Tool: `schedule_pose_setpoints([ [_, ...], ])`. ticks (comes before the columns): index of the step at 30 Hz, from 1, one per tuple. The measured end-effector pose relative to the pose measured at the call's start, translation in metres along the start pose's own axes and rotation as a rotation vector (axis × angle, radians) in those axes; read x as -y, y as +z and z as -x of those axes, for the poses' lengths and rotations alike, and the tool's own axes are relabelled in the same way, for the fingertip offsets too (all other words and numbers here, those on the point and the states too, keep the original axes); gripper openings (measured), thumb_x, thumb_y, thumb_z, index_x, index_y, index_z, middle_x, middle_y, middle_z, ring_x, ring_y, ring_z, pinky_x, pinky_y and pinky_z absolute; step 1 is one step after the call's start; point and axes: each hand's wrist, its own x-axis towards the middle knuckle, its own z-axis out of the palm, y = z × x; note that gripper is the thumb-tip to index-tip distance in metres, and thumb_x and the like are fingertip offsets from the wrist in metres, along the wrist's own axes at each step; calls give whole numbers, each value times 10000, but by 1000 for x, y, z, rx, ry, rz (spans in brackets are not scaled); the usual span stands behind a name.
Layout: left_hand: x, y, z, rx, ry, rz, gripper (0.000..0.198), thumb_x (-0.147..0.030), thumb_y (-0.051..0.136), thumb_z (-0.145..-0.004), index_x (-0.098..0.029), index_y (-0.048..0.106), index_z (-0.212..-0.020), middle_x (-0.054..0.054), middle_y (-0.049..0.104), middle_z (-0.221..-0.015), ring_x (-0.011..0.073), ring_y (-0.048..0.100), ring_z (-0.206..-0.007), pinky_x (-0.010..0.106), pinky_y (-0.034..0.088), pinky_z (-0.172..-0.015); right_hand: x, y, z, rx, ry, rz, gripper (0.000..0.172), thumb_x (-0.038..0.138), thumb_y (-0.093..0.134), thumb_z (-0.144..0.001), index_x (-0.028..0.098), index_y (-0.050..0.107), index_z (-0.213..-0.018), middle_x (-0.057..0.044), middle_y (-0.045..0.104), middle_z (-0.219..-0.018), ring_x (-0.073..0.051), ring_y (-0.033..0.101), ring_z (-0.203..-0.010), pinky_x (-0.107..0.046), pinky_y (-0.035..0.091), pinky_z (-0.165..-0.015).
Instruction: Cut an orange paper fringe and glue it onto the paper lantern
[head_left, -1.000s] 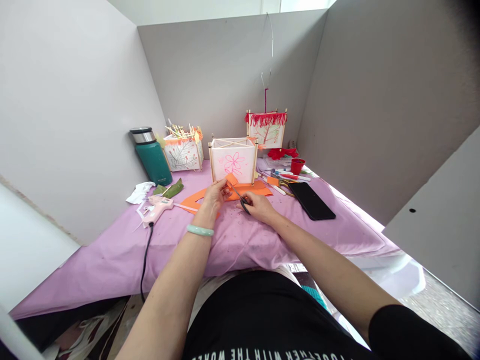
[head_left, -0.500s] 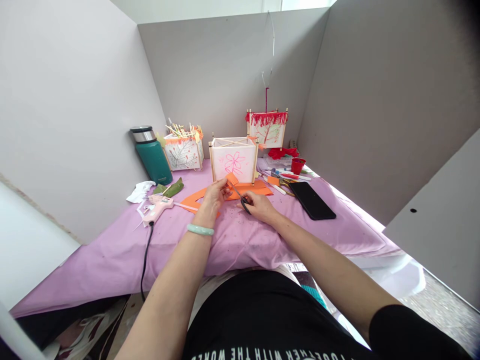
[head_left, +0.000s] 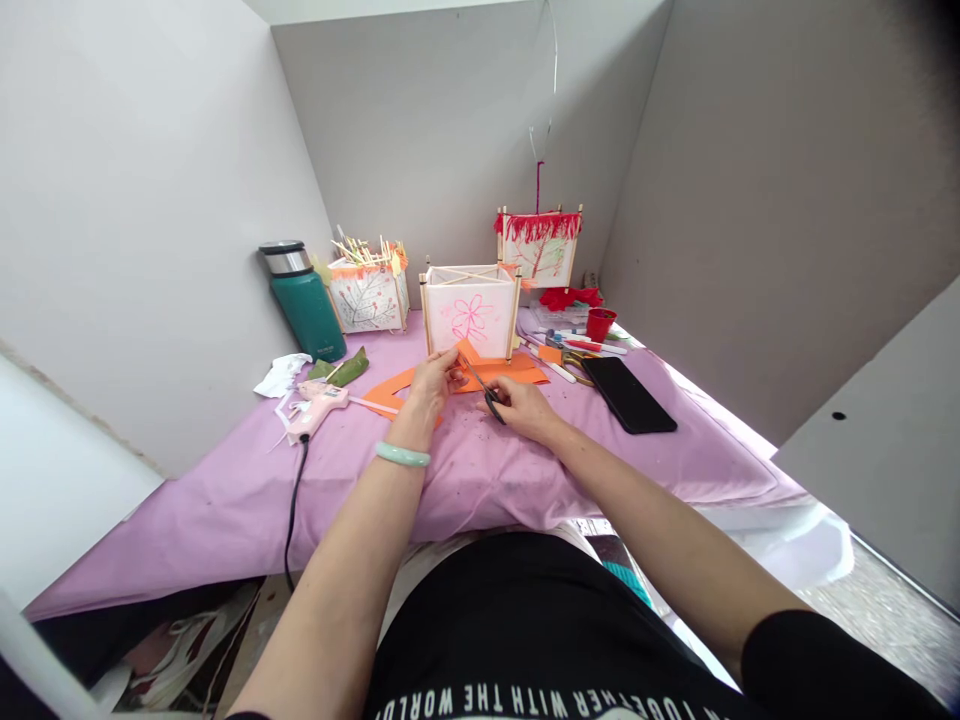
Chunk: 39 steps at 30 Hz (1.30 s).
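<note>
Between the fingers of my left hand [head_left: 437, 382] is a small piece of orange paper [head_left: 469, 350], held up off the table. My right hand [head_left: 523, 407] is closed round the dark handles of a pair of scissors [head_left: 491, 398]. Their blades point up and left and lie against the orange piece; whether they are closed cannot be made out. Beneath both hands lie larger orange paper strips [head_left: 517, 375]. Just behind stands a white paper lantern [head_left: 471, 318] with wooden sticks at its corners and a pink flower drawn on the front.
To the left are a pink glue gun [head_left: 319, 405] with a black cord, green leaves [head_left: 346, 370], crumpled tissue [head_left: 283, 375] and a teal bottle [head_left: 307, 315]. On the right, a black phone [head_left: 628, 395] lies near gold-handled scissors [head_left: 576, 368], markers and a red cup [head_left: 601, 325]. Two decorated lanterns are behind.
The orange piece in my left hand now shows a narrower, more pointed shape beside the blades. My hands have hardly moved; the view has tilted slightly downward.
</note>
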Motion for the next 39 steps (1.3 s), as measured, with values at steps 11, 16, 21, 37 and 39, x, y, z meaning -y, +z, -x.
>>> schedule_pose_setpoints([
  [11,4,-2,-4,11,4,1,148,-211,663,-676,-147,536,-714,-26,548,-569,61,452,-403,235,440,-487,1,-1,1,18,5,17,297,444,583,-776,179,603,-909,17,578,-638,-103,494,-565,-205,311,-536],
  [16,2,-2,-4,-3,8,-2,112,-185,638,-679,-140,535,-687,-22,540,-565,56,456,-413,233,447,-502,0,0,1,8,-3,26,287,443,583,-781,185,596,-907,18,589,-646,-104,506,-567,-206,317,-542],
  [21,1,0,-2,7,9,-10,88,-164,616,-679,-134,533,-679,-12,553,-581,52,454,-420,226,442,-492,-2,1,0,-9,-5,49,282,434,600,-775,189,594,-916,10,612,-670,-109,526,-583,-206,324,-552],
  [37,2,-2,-3,25,4,-7,166,-190,681,-651,-145,534,-711,-33,535,-585,48,454,-428,228,448,-514,0,-1,0,-29,12,92,283,427,608,-772,189,606,-925,1,639,-703,-107,536,-586,-207,329,-553],
  [39,2,-2,-3,30,7,-2,170,-189,685,-650,-144,536,-718,-31,539,-593,47,453,-425,224,440,-505,0,-1,0,-27,16,92,296,434,609,-769,190,606,-937,-1,641,-711,-108,542,-595,-208,334,-556],
])
